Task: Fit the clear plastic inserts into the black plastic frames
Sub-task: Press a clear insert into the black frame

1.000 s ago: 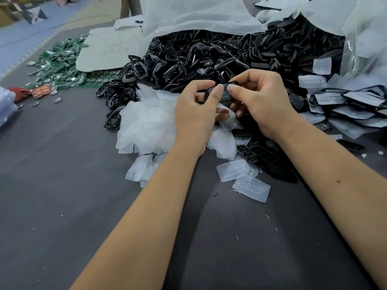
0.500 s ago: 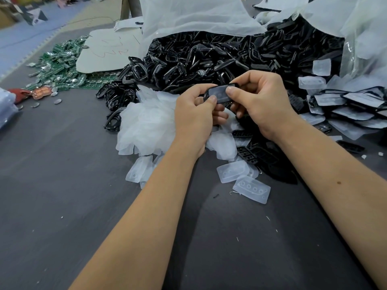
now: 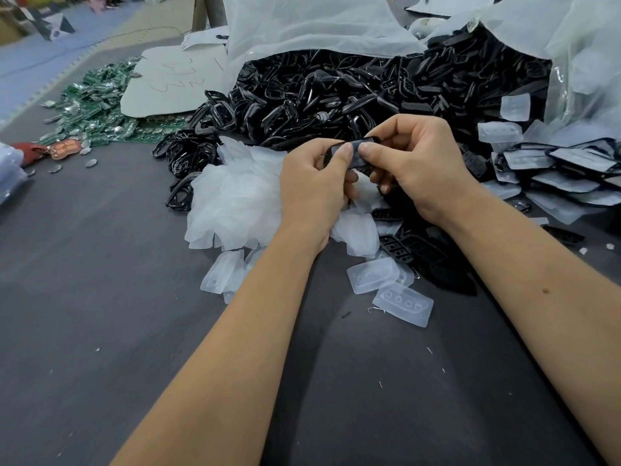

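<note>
Both hands, left [image 3: 311, 193] and right [image 3: 415, 166], pinch one frame [image 3: 356, 150] with thumbs pressing its insert. Light, stiff-looking rim; thin insert probably flexes. Best held by the edges.

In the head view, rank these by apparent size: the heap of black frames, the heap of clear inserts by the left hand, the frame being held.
1. Heap of black frames
2. Heap of clear inserts
3. Held frame, mostly hidden by the thumbs, clearly smallest.
</note>
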The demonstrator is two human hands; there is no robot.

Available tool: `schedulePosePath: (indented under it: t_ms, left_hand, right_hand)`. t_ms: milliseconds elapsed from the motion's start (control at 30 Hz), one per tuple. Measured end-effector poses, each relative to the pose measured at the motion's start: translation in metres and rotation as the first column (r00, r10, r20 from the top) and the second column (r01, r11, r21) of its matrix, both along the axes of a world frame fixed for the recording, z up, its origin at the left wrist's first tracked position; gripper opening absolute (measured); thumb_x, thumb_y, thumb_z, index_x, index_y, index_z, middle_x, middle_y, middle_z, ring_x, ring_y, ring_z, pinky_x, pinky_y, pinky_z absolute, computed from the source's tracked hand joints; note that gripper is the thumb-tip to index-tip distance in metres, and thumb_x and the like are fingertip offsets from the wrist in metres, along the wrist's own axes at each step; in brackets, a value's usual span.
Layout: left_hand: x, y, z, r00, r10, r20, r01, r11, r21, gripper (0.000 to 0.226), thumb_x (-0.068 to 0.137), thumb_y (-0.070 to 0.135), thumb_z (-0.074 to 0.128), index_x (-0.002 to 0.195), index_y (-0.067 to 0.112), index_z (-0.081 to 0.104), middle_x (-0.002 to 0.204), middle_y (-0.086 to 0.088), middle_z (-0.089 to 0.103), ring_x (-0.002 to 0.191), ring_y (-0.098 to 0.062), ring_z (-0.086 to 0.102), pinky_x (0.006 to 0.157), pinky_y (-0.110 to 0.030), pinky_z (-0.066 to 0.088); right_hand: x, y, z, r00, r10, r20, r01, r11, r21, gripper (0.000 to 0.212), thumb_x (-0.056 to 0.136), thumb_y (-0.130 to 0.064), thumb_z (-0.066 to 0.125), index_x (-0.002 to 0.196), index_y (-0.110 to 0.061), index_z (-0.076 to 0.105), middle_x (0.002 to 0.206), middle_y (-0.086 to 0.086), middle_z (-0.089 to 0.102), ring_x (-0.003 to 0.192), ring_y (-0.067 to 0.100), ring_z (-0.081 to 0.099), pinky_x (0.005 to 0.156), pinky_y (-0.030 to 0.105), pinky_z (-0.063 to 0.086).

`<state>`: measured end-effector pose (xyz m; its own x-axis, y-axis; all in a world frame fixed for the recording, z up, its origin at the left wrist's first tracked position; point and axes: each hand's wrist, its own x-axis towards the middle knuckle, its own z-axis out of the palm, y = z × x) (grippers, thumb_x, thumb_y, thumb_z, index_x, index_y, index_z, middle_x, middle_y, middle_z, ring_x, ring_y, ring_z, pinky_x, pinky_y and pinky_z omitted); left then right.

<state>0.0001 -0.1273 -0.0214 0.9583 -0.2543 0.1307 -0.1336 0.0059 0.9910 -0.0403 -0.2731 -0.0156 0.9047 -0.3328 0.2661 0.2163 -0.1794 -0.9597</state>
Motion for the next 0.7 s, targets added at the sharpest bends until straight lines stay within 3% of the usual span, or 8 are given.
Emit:
schedulePosePath:
  t_ms: [67,167,267,333,467,533,600,700]
  left_hand:
    - [0.000,0.001,0.001,1.000,-0.013,-0.024,0.012,0.999,-0.034,0.020,0.103,0.012,0.062,0.086,0.014,0.074,0.059,0.001,0.065,0.046,-0.011,0.055,0.041,-0.021,0.040]
    - [-0.001,0.002,0.004,0.995,-0.004,-0.101,-0.006,0.995,-0.096,0.024,0.103,0.008,0.061,0.083,0.012,0.074,0.057,0.002,0.063,0.044,-0.009,0.053,0.040,-0.018,0.038]
    - [-0.001,0.003,0.008,0.980,-0.003,-0.201,-0.026,0.989,-0.143,0.025,0.104,0.008,0.060,0.084,0.010,0.075,0.055,0.004,0.060,0.044,-0.007,0.051,0.039,-0.016,0.034]
    - [-0.001,0.004,0.010,0.968,-0.009,-0.249,-0.035,0.984,-0.173,0.025,0.104,0.007,0.059,0.083,0.009,0.073,0.055,0.003,0.058,0.044,-0.006,0.050,0.038,-0.016,0.033]
    - [0.000,0.004,0.013,0.947,-0.013,-0.320,-0.057,0.977,-0.206,0.032,0.105,0.009,0.060,0.074,0.008,0.066,0.054,0.002,0.056,0.042,-0.006,0.048,0.036,-0.014,0.031]
    - [0.002,0.003,0.014,0.943,-0.026,-0.332,-0.055,0.971,-0.233,0.034,0.107,0.022,0.060,0.076,0.008,0.063,0.055,0.000,0.058,0.043,-0.007,0.049,0.036,-0.015,0.032]
    - [0.002,0.003,0.015,0.936,-0.047,-0.350,-0.058,0.957,-0.285,0.044,0.108,0.039,0.054,0.086,0.003,0.064,0.059,-0.003,0.063,0.045,-0.010,0.053,0.038,-0.017,0.037]
    - [0.002,0.003,0.012,0.959,-0.071,-0.276,-0.023,0.946,-0.323,0.038,0.110,0.033,0.053,0.094,0.003,0.071,0.069,-0.004,0.067,0.053,-0.011,0.058,0.046,-0.018,0.046]
  right_hand:
    - [-0.001,0.001,0.001,0.999,-0.022,0.030,0.023,0.999,-0.048,0.011,0.093,-0.004,0.075,0.100,0.000,0.068,0.077,0.017,0.070,0.054,0.017,0.062,0.048,0.029,0.050]
    - [-0.002,0.004,0.003,0.990,-0.056,0.132,0.092,0.955,-0.282,0.012,0.092,-0.002,0.065,0.103,-0.005,0.070,0.088,0.011,0.069,0.069,0.024,0.065,0.062,0.037,0.056]
    - [-0.004,0.008,0.003,0.974,-0.007,0.224,0.128,0.837,-0.531,0.030,0.081,0.007,0.056,0.099,-0.008,0.075,0.099,0.010,0.063,0.082,0.019,0.060,0.068,0.019,0.046]
    - [-0.005,0.007,0.002,0.973,0.013,0.229,0.142,0.753,-0.643,0.028,0.082,0.007,0.063,0.100,-0.010,0.078,0.106,0.009,0.061,0.092,0.016,0.059,0.071,0.012,0.041]
    - [-0.002,0.000,0.002,0.967,0.025,0.254,0.173,0.670,-0.722,0.014,0.091,-0.011,0.077,0.104,-0.012,0.082,0.109,0.007,0.063,0.098,0.023,0.058,0.079,0.023,0.043]
    - [-0.001,0.000,0.000,0.964,0.020,0.266,0.179,0.692,-0.699,0.012,0.092,-0.012,0.077,0.103,-0.012,0.083,0.104,0.005,0.066,0.097,0.019,0.059,0.079,0.020,0.042]
    - [0.000,0.003,0.000,0.972,-0.019,0.233,0.155,0.799,-0.581,0.010,0.092,-0.011,0.077,0.100,-0.011,0.082,0.096,0.001,0.069,0.090,0.011,0.062,0.077,0.018,0.044]
    - [0.003,0.000,0.001,0.990,-0.080,0.113,0.096,0.986,-0.139,0.007,0.091,-0.009,0.077,0.093,-0.015,0.082,0.078,-0.006,0.072,0.067,0.006,0.062,0.066,0.023,0.049]
